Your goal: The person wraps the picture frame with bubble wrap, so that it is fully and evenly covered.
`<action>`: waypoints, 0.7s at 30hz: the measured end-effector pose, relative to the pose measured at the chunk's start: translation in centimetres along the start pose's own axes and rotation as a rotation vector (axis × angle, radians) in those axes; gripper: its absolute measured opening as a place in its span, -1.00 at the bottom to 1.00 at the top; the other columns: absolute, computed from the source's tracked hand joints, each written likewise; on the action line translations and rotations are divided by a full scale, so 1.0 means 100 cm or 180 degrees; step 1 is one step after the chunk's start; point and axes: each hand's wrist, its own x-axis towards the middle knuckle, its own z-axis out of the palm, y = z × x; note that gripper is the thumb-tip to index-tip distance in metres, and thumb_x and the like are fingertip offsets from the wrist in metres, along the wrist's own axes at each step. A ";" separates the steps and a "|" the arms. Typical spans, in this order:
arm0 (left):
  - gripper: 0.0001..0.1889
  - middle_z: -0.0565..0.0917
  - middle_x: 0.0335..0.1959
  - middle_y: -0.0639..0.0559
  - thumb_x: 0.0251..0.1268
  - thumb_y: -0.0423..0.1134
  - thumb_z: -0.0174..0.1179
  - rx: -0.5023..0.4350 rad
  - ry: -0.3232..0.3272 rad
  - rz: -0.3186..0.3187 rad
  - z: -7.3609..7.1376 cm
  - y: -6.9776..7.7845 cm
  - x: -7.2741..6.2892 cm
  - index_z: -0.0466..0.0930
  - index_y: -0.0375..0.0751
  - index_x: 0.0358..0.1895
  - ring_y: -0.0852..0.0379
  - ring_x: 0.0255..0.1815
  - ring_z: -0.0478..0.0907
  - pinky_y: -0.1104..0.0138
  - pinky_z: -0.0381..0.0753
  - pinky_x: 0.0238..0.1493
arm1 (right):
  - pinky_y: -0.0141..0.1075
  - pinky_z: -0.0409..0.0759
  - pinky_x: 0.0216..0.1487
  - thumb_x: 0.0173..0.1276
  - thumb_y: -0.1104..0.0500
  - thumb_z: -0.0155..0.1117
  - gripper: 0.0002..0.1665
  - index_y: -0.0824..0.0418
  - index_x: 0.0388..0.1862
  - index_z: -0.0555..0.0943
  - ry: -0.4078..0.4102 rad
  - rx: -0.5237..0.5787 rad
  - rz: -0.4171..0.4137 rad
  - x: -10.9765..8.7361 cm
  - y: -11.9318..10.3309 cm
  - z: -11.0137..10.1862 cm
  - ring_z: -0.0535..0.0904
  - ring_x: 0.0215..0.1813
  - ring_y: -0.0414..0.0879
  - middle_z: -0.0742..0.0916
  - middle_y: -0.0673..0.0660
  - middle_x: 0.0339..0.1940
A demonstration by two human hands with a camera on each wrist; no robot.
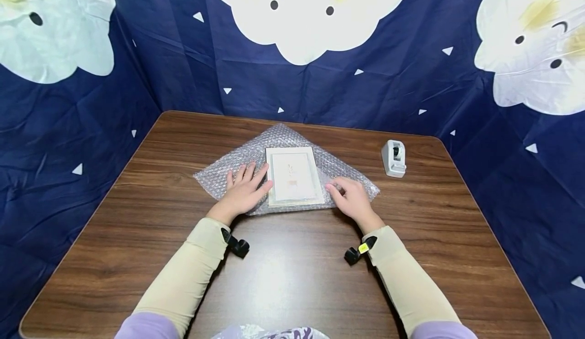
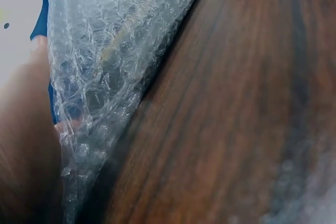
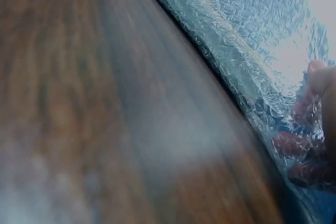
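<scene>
A flat, pale picture frame [image 1: 316, 176] lies on a sheet of bubble wrap [image 1: 281, 134] in the head view. The wrap's near edge runs straight below it, and a pale edge shows through the plastic in both wrist views. My left hand [image 1: 241, 192] rests with fingers spread on the wrap at the left, its thumb and index finger reaching the frame's left side. To the right of the frame, my right hand [image 1: 352, 199] pinches the bubble wrap [image 3: 220, 45]. Its curled fingers [image 3: 291, 144] show through the plastic in the right wrist view, below the thumb.
A white tape dispenser [image 1: 394, 159] stands at the back right of the brown wooden table [image 1: 292, 268]. Behind and beside the table hangs a dark blue cloth [image 1: 183, 74] with white clouds. A black camera is strapped to each wrist.
</scene>
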 end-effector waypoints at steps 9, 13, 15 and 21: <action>-0.03 -0.23 0.68 -0.18 0.32 0.61 -0.35 0.0061 -0.0009 -0.0027 0.001 -0.001 0.003 -0.25 0.20 0.67 -0.27 0.65 -0.40 -0.27 -0.61 0.46 | -0.16 0.53 -0.32 0.39 0.04 0.34 -0.81 0.13 -0.28 0.76 -0.0351 -0.0080 0.0706 0.009 -0.004 0.006 0.55 -0.44 -0.13 0.79 0.06 -0.34; 0.08 -0.23 0.68 -0.17 0.19 0.67 -0.21 0.0087 0.0009 -0.0017 0.004 -0.003 0.005 -0.27 0.22 0.67 -0.27 0.65 -0.40 -0.26 -0.65 0.45 | -0.18 0.52 -0.33 0.36 0.00 0.34 -0.78 0.12 -0.21 0.73 -0.0507 -0.0027 0.1056 0.013 -0.005 0.008 0.54 -0.43 -0.13 0.77 0.03 -0.37; 0.08 -0.23 0.67 -0.18 0.18 0.65 -0.15 0.0068 0.0015 -0.0017 0.005 -0.004 0.006 -0.26 0.23 0.67 -0.27 0.65 -0.41 -0.25 -0.67 0.44 | -0.17 0.53 -0.30 0.34 -0.03 0.34 -0.73 0.11 -0.15 0.72 -0.0569 0.0020 0.1191 0.015 -0.006 0.008 0.56 -0.39 -0.11 0.77 0.04 -0.32; 0.04 -0.18 0.66 -0.26 0.26 0.49 0.01 0.0033 -0.0005 -0.0084 -0.001 0.005 0.003 -0.18 0.12 0.68 -0.35 0.63 -0.37 -0.31 -0.63 0.43 | -0.03 0.60 -0.13 0.36 -0.18 0.28 -0.52 0.06 0.11 0.65 -0.0899 -0.0043 0.1440 0.026 -0.009 0.007 0.65 -0.18 0.02 0.76 0.11 -0.14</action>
